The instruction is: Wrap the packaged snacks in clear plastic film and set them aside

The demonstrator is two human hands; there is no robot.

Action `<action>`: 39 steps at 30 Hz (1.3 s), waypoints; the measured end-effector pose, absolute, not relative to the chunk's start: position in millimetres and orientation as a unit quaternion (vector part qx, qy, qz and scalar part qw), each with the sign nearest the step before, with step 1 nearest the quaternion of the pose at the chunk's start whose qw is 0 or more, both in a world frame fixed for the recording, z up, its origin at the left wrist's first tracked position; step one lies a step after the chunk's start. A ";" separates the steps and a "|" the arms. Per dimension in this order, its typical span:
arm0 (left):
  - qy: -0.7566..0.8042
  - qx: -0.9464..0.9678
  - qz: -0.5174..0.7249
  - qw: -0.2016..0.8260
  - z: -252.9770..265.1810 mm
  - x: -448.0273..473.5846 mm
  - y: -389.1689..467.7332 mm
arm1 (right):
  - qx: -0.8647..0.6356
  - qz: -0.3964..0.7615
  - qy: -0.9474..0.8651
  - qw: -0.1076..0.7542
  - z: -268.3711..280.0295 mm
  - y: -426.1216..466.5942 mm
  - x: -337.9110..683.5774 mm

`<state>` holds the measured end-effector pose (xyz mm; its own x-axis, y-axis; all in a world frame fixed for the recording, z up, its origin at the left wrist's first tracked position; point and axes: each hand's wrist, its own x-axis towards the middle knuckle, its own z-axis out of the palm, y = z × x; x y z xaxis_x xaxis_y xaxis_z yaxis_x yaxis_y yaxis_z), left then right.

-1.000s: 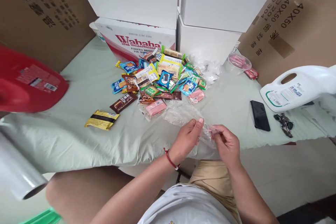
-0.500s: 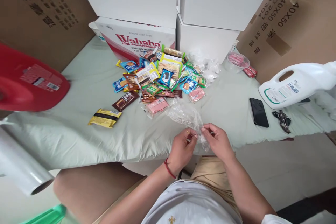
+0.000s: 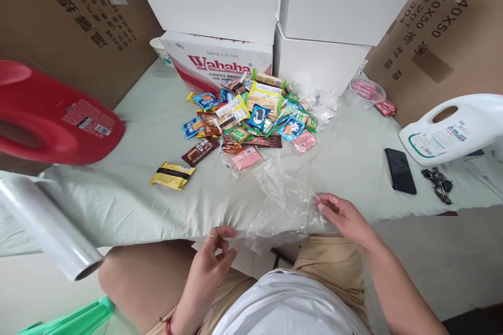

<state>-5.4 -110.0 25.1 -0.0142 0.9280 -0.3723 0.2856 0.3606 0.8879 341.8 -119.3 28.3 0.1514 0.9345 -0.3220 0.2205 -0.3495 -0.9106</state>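
A clear plastic bag (image 3: 283, 204) lies crumpled across the front edge of the cloth-covered table (image 3: 133, 209). Its right side is pinched between the thumb and fingers of my right hand (image 3: 346, 217). My left hand (image 3: 214, 256) is off the bag to the left, fingers curved and apart, with nothing seen in it. Beyond the bag spreads a heap of wrapped snacks (image 3: 259, 115). A pink packet (image 3: 245, 159) sits at the heap's near side. To its left lie a brown snack packet (image 3: 199, 151) and a yellow packet (image 3: 172, 175).
White boxes (image 3: 326, 0) and a Wahaba-lettered carton (image 3: 220, 60) stand behind the heap. On the left are a red jug (image 3: 78, 125) and a plastic film roll (image 3: 51, 230). A phone (image 3: 400, 170), keys (image 3: 438, 183) and a white jug (image 3: 451, 128) lie right.
My left hand has let go of the bag and moved left and down. The bag is spread wider, still in my right hand. The whole view has shifted slightly.
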 end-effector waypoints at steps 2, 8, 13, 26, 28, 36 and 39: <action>0.683 0.506 0.343 0.400 31.7 -9.0 -109.0 | -0.651 0.484 -0.436 0.390 32.6 -112.0 349.2; 0.600 0.645 0.416 0.226 55.1 50.8 -70.9 | -0.639 0.452 -0.482 0.393 27.9 -46.8 325.6; 0.588 0.727 0.310 0.173 45.4 109.9 -37.7 | -0.624 0.413 -0.565 0.347 27.2 -24.1 285.6; 0.682 0.585 0.326 0.293 10.6 43.3 -15.5 | -0.697 0.416 -0.356 0.463 10.3 -50.5 342.6; 0.701 0.569 0.356 0.241 15.9 34.0 -18.6 | -0.697 0.412 -0.366 0.458 8.7 -50.8 342.7; 0.415 0.835 0.343 0.113 50.9 76.2 -38.0 | -0.684 0.366 -0.455 0.437 19.5 -49.4 323.1; 0.438 0.863 0.219 0.122 26.9 93.6 -20.3 | -0.706 0.327 -0.451 0.436 21.3 -54.2 329.7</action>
<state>93.6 -20.3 26.9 0.5195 0.8101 0.2718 0.7033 -0.5860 0.4025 329.7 -54.2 21.3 0.3783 0.9232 -0.0679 0.3522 -0.2114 -0.9117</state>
